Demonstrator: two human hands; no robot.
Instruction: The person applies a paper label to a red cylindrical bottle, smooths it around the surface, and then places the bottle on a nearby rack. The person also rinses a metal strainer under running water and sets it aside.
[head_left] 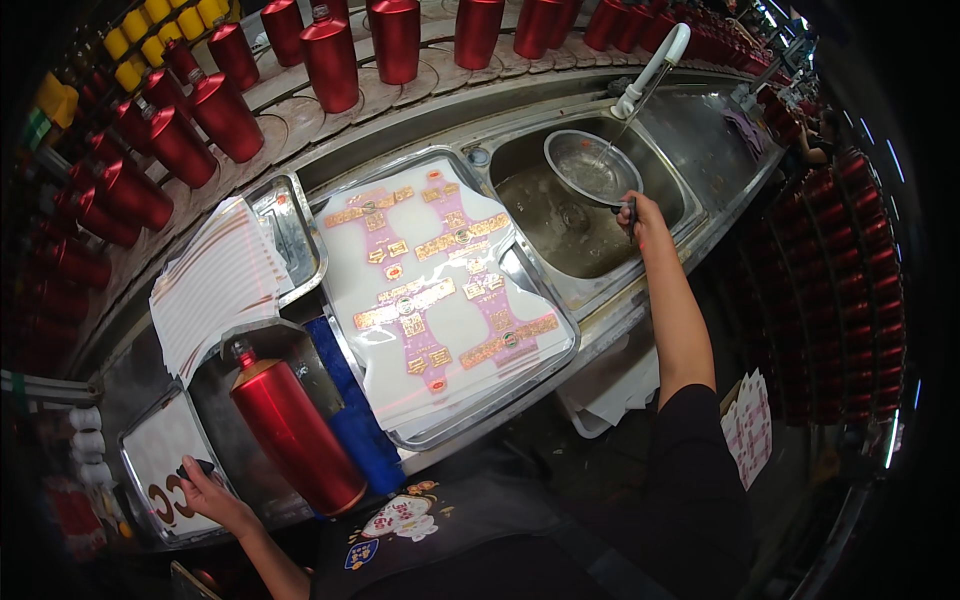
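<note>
My right hand (pixel 641 216) is closed at the near rim of a round metal bowl (pixel 592 166), where a dark handle-like piece shows. The bowl is tilted under a thin stream of water from the white faucet (pixel 655 72), over the water-filled sink (pixel 545 225). At lower left my left hand (pixel 207 494) has its fingers drawn together around a small black thing (pixel 196 467), too small to name. It hovers over a white sheet with brown ring shapes (pixel 172 500). Beside it, a glossy red bottle (pixel 298 436) leans by a blue cloth (pixel 358 425).
A metal tray (pixel 572 352) holds wet sheets with pink and gold printed decals (pixel 405 300). Left of it lies a stack of white sheets (pixel 215 285) beside a smaller metal tray (pixel 312 245). Several red bottles (pixel 330 62) line the far edge. A purple cloth (pixel 744 130) lies right of the sink.
</note>
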